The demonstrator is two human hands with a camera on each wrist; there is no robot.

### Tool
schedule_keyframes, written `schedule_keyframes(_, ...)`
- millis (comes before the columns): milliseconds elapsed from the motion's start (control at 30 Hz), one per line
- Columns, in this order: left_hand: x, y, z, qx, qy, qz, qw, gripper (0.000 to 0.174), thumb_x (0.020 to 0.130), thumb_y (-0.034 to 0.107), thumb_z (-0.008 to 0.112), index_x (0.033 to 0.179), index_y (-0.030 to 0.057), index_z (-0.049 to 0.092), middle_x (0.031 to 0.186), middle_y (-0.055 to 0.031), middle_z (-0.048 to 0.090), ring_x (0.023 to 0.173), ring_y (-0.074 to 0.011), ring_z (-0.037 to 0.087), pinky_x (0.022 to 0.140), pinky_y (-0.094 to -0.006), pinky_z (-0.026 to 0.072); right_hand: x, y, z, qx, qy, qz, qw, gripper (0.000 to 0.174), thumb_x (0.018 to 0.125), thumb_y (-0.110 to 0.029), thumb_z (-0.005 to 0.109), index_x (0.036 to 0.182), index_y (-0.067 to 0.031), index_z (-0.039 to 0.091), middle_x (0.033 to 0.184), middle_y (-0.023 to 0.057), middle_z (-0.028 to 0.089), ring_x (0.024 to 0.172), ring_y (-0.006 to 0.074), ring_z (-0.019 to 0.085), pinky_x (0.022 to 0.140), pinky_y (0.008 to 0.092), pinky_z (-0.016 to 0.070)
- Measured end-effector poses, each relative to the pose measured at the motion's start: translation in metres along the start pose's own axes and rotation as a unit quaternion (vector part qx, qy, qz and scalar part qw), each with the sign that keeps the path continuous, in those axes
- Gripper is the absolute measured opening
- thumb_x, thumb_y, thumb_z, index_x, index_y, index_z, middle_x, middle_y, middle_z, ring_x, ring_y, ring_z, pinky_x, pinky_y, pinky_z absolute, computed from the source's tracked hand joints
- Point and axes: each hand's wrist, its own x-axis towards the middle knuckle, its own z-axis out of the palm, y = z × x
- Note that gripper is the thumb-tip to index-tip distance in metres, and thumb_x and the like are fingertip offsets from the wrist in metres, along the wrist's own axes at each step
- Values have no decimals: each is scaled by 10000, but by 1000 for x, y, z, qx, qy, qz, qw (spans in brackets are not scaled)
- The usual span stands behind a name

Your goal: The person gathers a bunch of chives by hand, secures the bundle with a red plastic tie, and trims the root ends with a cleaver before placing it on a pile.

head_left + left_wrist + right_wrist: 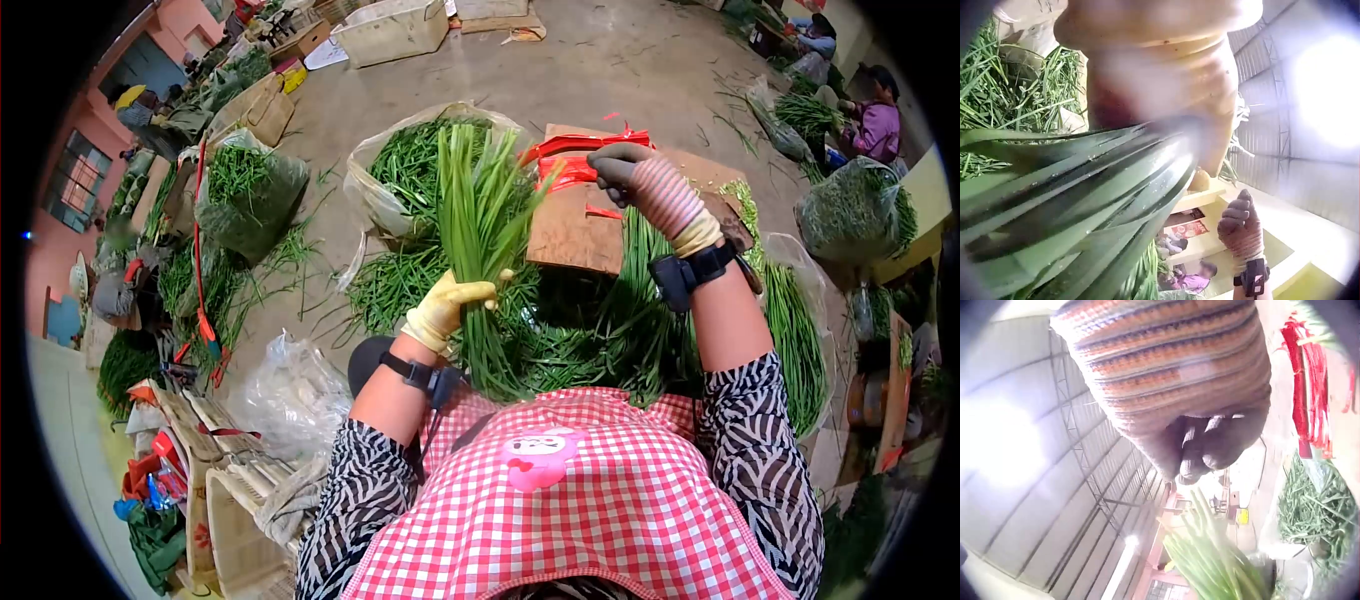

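In a yellow rubber glove, my left hand (450, 305) grips an upright bunch of garlic chives (468, 200), pale stem ends up and dark flat leaves (1072, 200) hanging down toward the lap. My right hand (630, 175) wears a grey knit glove with a striped cuff. It hovers by the red tie strips (570, 170) on a wooden board (575, 230). Its fingers (1210, 450) are curled inward, and nothing shows between them. The right wrist view also has the red strips (1310, 387) beside this hand.
A plastic bag of greens (410, 165) stands behind the bunch. Loose chives (570, 345) lie between the board and the checked apron (600, 470). More chives (795, 330) lie at the right. Crumpled clear plastic (290, 385) and a crate (240, 530) are at the left.
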Motion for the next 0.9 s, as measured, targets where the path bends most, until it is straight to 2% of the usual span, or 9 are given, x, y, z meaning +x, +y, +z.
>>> schedule_keyframes(67, -2, 5, 1, 25, 37, 0, 999, 400, 897, 72, 683, 1281, -40, 662, 1135, -99, 736, 763, -148, 623, 752, -289, 528, 3, 3, -18, -69, 52, -12, 996, 327, 971, -299, 737, 1120, -11, 702, 871, 26, 692, 728, 103, 645, 675, 246, 526)
schedule_keyframes(133, 0, 0, -5, 13, 21, 20, 999, 397, 893, 73, 689, 1272, -42, 662, 1147, -98, 735, 759, -149, 628, 737, -286, 530, 7, 11, -28, 35, 25, -40, 998, 424, 982, -344, 713, 1225, 1, 673, 1002, 67, 725, 873, 142, 693, 794, 275, 566)
schedule_keyframes(167, 1, -1, -6, 14, 12, 26, 999, 405, 891, 72, 690, 1279, -40, 657, 1154, -99, 735, 760, -148, 630, 733, -286, 531, 0, 3, -22, -36, 11, -22, 999, 535, 982, -359, 698, 1359, 6, 596, 1161, 90, 708, 1045, 167, 695, 919, 318, 572)
schedule_keyframes(267, 5, -4, -3, 24, -12, 30, 999, 420, 884, 71, 693, 1288, -33, 648, 1166, -100, 736, 761, -145, 634, 721, -285, 532, -9, 11, 9, -153, -40, 45, 986, 617, 986, -385, 688, 1448, -8, 528, 1232, 81, 681, 1155, 189, 663, 961, 353, 558)
schedule_keyframes(333, 6, -2, 5, 36, -15, 22, 999, 415, 881, 70, 696, 1280, -32, 652, 1158, -97, 736, 759, -143, 635, 715, -284, 532, -4, 26, 28, -158, -57, 77, 983, 620, 986, -378, 688, 1465, -24, 518, 1239, 60, 677, 1173, 185, 653, 953, 344, 560)
schedule_keyframes(400, 6, 2, 15, 28, -10, 7, 1000, 398, 878, 71, 699, 1259, -34, 660, 1145, -91, 738, 761, -141, 637, 717, -284, 534, 2, 44, 39, -7, -54, 92, 994, 463, 943, -300, 753, 1295, -20, 641, 1083, 62, 709, 978, 169, 705, 851, 309, 570)
schedule_keyframes(467, 6, 4, 18, 26, -10, 2, 1000, 386, 881, 63, 695, 1252, -35, 660, 1143, -89, 739, 762, -143, 637, 718, -284, 536, 1, 48, 38, -34, 0, 51, 998, 346, 927, -247, 765, 1170, -11, 692, 957, 59, 720, 847, 172, 716, 791, 305, 575)
schedule_keyframes(800, 8, -4, 6, 32, -30, -14, 999, 374, 885, 65, 699, 1249, -13, 662, 1081, -65, 731, 768, -138, 633, 713, -274, 525, 0, 40, 19, -138, 39, 54, 988, 280, 975, -247, 707, 1080, 12, 715, 849, 73, 728, 709, 161, 699, 705, 301, 594)
schedule_keyframes(900, 8, -2, 2, 46, -29, -11, 998, 341, 878, 83, 704, 1204, -16, 682, 1040, -67, 731, 758, -139, 632, 704, -278, 522, 7, 32, -5, 28, 124, 17, 992, 274, 963, -251, 722, 1081, -3, 719, 816, 58, 709, 723, 173, 698, 702, 314, 609)
